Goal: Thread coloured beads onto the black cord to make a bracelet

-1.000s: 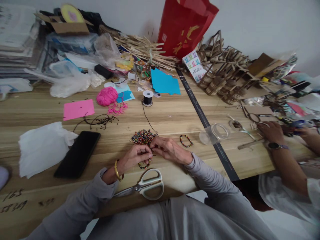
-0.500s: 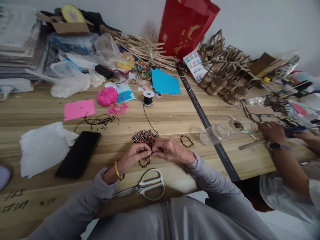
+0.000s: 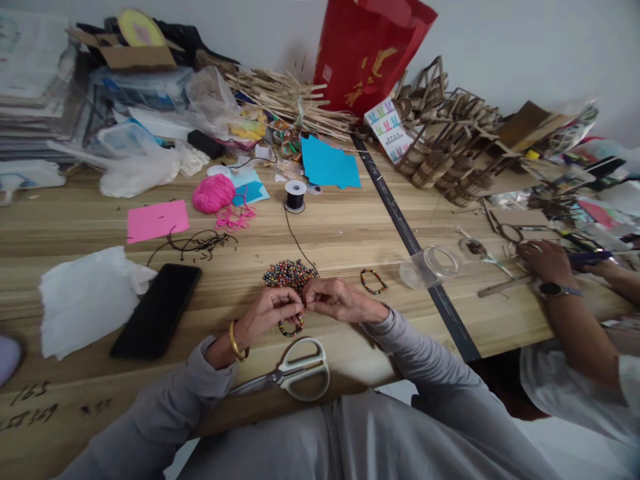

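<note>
My left hand (image 3: 270,312) pinches a small bracelet of coloured beads (image 3: 291,329), which hangs in a loop below the fingertips. Right beside it, my right hand (image 3: 340,300) has thumb and forefinger pressed together near the top of the loop; the black cord seems to run into this grip, though the fingers hide its end. Behind both hands lies a heap of loose multicoloured beads (image 3: 287,272). A black cord (image 3: 295,240) leads from a spool (image 3: 295,195) toward my right hand. To the right rests a second beaded bracelet (image 3: 374,281). White-handled scissors (image 3: 303,370) lie nearest my body.
A black phone (image 3: 157,310) and white tissue (image 3: 90,300) lie at left. Pink yarn (image 3: 213,193), a pink card (image 3: 157,221) and blue sheets (image 3: 330,162) are farther back. Beyond the dark strip (image 3: 417,247), a co-worker's hand (image 3: 545,261) works near a clear plastic container (image 3: 430,267).
My right hand has shifted very slightly, opening a small gap between the fingertips of the two hands. The bracelet still hangs from my left fingers. The camera view has moved a little.
</note>
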Demonstrator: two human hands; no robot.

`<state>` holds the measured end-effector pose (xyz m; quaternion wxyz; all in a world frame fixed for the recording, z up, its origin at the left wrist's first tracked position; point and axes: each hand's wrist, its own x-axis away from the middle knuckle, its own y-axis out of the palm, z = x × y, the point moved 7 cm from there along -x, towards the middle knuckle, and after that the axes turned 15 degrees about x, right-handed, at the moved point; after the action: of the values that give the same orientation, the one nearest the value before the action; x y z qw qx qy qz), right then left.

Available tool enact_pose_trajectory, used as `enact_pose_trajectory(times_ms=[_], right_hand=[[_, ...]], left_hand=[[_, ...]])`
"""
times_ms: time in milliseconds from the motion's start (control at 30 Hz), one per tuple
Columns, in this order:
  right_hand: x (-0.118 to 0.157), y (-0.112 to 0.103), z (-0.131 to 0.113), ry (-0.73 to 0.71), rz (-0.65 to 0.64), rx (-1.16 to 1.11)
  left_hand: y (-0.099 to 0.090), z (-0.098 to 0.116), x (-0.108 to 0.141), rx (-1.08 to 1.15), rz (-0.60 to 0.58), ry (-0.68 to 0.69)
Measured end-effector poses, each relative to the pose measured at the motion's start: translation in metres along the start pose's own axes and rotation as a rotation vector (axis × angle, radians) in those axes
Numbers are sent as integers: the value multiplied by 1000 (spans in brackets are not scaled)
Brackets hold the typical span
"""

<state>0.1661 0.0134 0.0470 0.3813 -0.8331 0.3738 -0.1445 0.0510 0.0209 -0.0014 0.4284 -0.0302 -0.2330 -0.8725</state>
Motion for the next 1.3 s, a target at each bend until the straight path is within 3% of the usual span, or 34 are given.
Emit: enact_pose_trajectory(times_ms=[367,867,1300], right_hand=[[1,0,-2,-77,-17,55],[1,0,6,13,-91,12],[-2,13,22,8,-139,-40]], left_hand=[[2,-4,0,8,-9,-14],[-6,-15,-7,27,-57,-91],[-9,-15,-7,-128,25,12]])
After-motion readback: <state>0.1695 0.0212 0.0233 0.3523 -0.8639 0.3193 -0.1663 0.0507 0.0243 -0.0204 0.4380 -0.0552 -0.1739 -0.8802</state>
